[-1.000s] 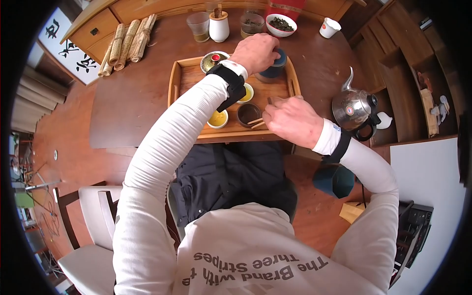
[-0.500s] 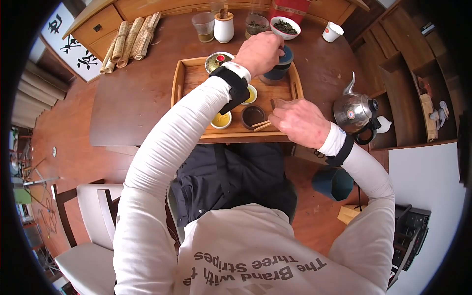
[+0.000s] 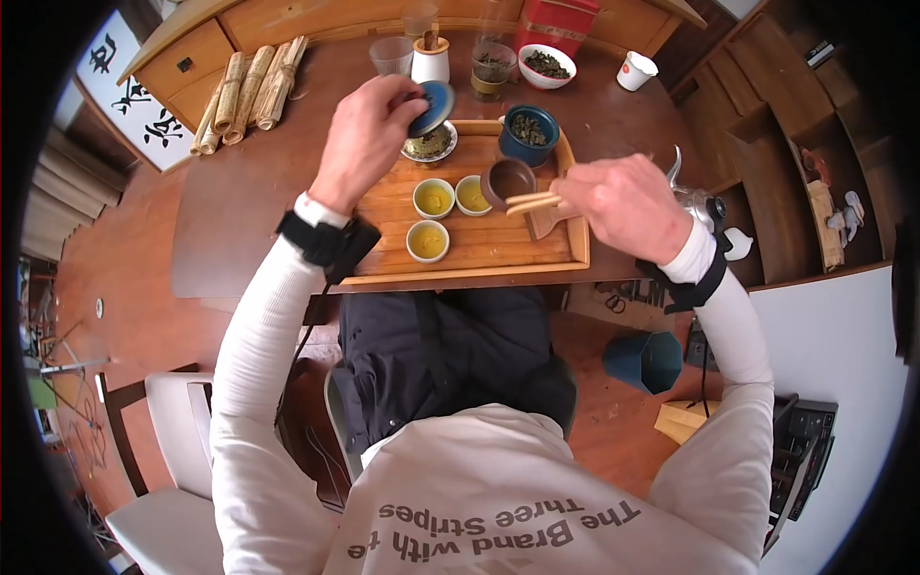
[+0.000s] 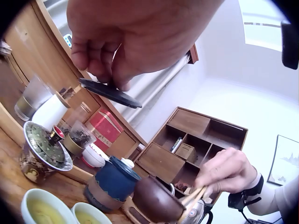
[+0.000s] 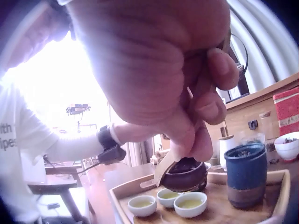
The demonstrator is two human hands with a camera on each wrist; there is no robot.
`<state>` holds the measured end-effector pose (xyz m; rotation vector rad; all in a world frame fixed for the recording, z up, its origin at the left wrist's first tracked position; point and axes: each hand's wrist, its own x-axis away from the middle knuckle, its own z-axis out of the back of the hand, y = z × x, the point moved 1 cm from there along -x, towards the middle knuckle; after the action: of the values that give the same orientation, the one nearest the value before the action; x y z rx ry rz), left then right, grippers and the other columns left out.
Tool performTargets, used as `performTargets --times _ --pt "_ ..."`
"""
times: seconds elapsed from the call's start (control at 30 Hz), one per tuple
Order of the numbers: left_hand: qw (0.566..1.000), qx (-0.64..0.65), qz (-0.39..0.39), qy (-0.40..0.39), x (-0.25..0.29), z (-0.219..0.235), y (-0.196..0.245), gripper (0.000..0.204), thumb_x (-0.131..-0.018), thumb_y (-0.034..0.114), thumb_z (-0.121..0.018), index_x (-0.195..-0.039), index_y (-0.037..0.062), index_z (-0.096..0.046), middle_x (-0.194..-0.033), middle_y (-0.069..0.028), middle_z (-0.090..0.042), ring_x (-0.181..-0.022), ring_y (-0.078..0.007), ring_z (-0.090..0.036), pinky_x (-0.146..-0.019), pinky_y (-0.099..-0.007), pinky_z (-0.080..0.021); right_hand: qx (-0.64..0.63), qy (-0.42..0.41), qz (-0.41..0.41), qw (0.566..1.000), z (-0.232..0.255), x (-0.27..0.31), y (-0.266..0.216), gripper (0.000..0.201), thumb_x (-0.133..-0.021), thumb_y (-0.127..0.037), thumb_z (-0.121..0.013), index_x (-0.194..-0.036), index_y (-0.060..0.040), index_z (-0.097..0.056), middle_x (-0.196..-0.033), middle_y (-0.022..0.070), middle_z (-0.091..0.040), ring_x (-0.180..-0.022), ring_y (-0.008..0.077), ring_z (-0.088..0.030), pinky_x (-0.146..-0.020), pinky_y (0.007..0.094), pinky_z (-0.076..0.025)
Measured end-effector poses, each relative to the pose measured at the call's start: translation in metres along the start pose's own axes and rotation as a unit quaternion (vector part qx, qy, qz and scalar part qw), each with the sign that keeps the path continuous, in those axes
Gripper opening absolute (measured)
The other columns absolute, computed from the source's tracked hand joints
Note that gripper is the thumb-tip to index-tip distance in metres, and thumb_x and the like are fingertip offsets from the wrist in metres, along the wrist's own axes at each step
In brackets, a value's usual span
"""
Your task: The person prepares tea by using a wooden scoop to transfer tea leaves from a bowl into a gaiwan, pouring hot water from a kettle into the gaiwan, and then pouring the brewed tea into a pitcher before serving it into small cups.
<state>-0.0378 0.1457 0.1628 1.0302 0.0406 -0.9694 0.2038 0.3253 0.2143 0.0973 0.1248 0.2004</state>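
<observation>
My left hand [image 3: 359, 134] pinches a round dark-blue lid [image 3: 431, 109] with its fingertips, up over the left back of the wooden tray [image 3: 383, 264]. On the tray's right back stands the blue jar [image 3: 528, 136], uncovered, with dark leaves inside. My right hand [image 3: 628, 206] grips light wooden tongs [image 3: 533, 202]. Their tips hold a dark brown cup [image 3: 508, 182], raised and tilted in front of the jar; the left wrist view shows this cup [image 4: 156, 198] from the side. Three white cups [image 3: 434, 198] of yellow tea sit left of it. A patterned lidded bowl [image 4: 44, 149] stands behind them.
Behind the tray are a glass with a band [image 3: 491, 69], a white tool holder [image 3: 430, 62], a white bowl of leaves [image 3: 547, 66] and a red box [image 3: 559, 23]. A steel kettle [image 3: 698, 203] stands right, partly hidden. Bamboo scrolls [image 3: 251, 91] lie at left.
My left hand has lifted the lid off the blue jar and carried it left. My right hand has raised the brown cup off the tray with the tongs.
</observation>
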Motion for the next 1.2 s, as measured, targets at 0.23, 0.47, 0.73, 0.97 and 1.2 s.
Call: performTargets --times 0.23,0.47,0.73,0.97,1.2 --pt "0.998 0.006 0.046 0.042 0.051 0.023 -0.026 0.019 -0.093 0.009 -0.069 -0.108 -0.0018 -0.069 -0.094 -0.0152 -0.069 -0.083 -0.0269 -0.068 -0.077 -0.0368 -0.053 -0.051 0.031 -0.065 0.996 0.001 -0.023 0.045 0.012 -0.088 -0.015 -0.069 -0.094 -0.0095 -0.076 -0.083 0.0093 -0.070 -0.082 0.0344 -0.068 -0.069 0.0446 -0.053" --pt "0.995 0.041 0.070 0.055 0.087 0.013 -0.063 0.020 -0.096 0.009 -0.068 -0.113 -0.0018 -0.066 -0.096 -0.0142 -0.071 -0.084 -0.0234 -0.069 -0.079 -0.0343 -0.054 -0.314 0.134 -0.205 0.917 -0.064 -0.010 0.074 0.029 -0.096 -0.015 -0.071 -0.116 0.0046 -0.072 -0.090 0.0118 -0.076 -0.083 0.0142 -0.069 -0.076 0.0315 -0.054" --pt "0.997 0.022 0.059 0.034 0.088 0.005 -0.088 0.020 -0.097 0.007 -0.066 -0.115 0.0004 -0.063 -0.100 -0.0147 -0.070 -0.089 -0.0276 -0.069 -0.081 -0.0362 -0.054 -0.616 0.212 -0.309 0.692 -0.130 0.006 0.049 0.029 -0.101 -0.014 -0.067 -0.124 0.0041 -0.069 -0.090 0.0020 -0.070 -0.061 0.0006 -0.044 -0.052 0.0175 -0.034" --pt "0.998 -0.028 0.022 0.042 0.098 -0.005 -0.094 0.020 -0.096 0.008 -0.066 -0.115 0.0031 -0.063 -0.101 -0.0133 -0.069 -0.091 -0.0304 -0.065 -0.084 -0.0403 -0.051 -0.751 0.268 -0.337 0.500 -0.140 0.006 0.030 0.029 -0.104 -0.015 -0.062 -0.128 0.0026 -0.064 -0.096 0.0030 -0.064 -0.065 0.0036 -0.047 -0.051 0.0184 -0.036" --pt "0.996 -0.074 -0.018 0.041 0.099 -0.003 -0.089 0.017 -0.095 0.007 -0.065 -0.111 0.0044 -0.063 -0.103 -0.0130 -0.068 -0.092 -0.0334 -0.063 -0.083 -0.0410 -0.045 -0.827 0.302 -0.286 0.378 -0.157 0.001 0.017 0.030 -0.107 -0.018 -0.057 -0.131 -0.0007 -0.059 -0.100 0.0017 -0.062 -0.065 0.0061 -0.045 -0.052 0.0206 -0.036"
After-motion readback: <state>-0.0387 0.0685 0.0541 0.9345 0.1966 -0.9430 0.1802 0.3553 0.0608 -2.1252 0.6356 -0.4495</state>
